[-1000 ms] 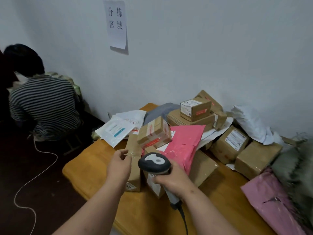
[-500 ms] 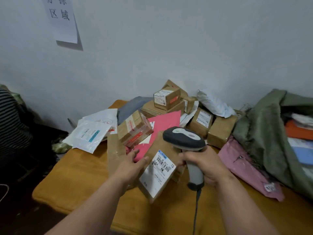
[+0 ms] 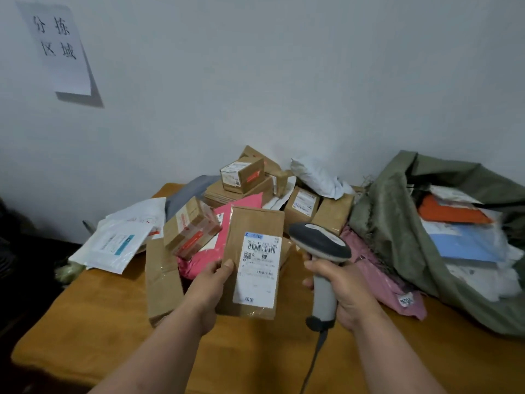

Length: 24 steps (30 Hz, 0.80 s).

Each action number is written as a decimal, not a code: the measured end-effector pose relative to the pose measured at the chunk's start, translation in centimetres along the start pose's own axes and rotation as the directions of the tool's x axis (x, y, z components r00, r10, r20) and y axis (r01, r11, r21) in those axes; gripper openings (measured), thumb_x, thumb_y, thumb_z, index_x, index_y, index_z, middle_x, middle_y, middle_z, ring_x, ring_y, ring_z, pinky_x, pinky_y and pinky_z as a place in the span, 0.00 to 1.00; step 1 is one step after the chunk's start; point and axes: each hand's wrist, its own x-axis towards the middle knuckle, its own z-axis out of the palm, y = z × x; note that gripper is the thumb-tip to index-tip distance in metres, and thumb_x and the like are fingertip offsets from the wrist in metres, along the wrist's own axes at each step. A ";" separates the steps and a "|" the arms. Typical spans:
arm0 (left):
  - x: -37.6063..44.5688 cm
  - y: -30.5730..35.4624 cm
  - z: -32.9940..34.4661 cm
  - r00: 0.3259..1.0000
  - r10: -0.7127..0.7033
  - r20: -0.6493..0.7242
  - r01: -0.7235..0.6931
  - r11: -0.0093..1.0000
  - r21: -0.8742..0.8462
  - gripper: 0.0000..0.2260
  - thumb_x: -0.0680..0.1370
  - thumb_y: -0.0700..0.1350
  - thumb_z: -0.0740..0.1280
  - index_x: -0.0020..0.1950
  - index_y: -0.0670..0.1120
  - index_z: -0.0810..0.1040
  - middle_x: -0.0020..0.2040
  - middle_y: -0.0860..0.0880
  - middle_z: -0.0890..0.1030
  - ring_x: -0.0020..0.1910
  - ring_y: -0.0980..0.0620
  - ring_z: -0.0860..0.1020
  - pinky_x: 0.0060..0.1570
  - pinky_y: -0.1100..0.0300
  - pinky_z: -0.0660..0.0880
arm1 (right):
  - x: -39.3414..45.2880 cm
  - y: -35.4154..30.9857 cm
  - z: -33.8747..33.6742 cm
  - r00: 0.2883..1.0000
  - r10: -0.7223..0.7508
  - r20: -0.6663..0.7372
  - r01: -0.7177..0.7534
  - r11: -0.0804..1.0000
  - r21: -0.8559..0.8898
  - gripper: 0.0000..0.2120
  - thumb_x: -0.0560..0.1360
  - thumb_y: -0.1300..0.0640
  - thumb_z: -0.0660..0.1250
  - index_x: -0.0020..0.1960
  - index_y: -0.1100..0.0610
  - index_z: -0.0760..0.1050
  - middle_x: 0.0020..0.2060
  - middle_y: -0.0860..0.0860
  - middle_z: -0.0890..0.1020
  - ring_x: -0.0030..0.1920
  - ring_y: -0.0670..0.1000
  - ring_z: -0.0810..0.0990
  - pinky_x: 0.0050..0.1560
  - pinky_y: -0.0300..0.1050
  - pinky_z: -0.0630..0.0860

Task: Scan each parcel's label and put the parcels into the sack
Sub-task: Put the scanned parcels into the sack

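The left hand [image 3: 211, 288] gripped the brown parcel [image 3: 254, 260] upright, label facing the wearer. The right hand [image 3: 341, 291] clasped the scanner [image 3: 319, 243] just beside it. The sack [image 3: 397, 223] lay open rightward on the counter [image 3: 99, 322].

I'm looking at a parcel sorting room. Labelled parcels [image 3: 244, 180] heap on the worktop [image 3: 85, 322] beside a stuffed sack [image 3: 397, 237]. A sign [image 3: 58, 48] on the wall marks the sorting area.
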 end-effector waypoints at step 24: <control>-3.4 -0.7 8.2 0.987 0.114 -0.115 -0.140 0.958 -0.249 0.11 0.83 0.50 0.64 0.64 0.52 0.75 0.54 0.47 0.85 0.55 0.44 0.83 0.57 0.41 0.79 | -4.0 -0.8 -5.6 0.995 0.020 0.094 -0.006 0.988 -0.153 0.10 0.72 0.63 0.75 0.50 0.52 0.82 0.36 0.46 0.86 0.33 0.49 0.81 0.37 0.43 0.79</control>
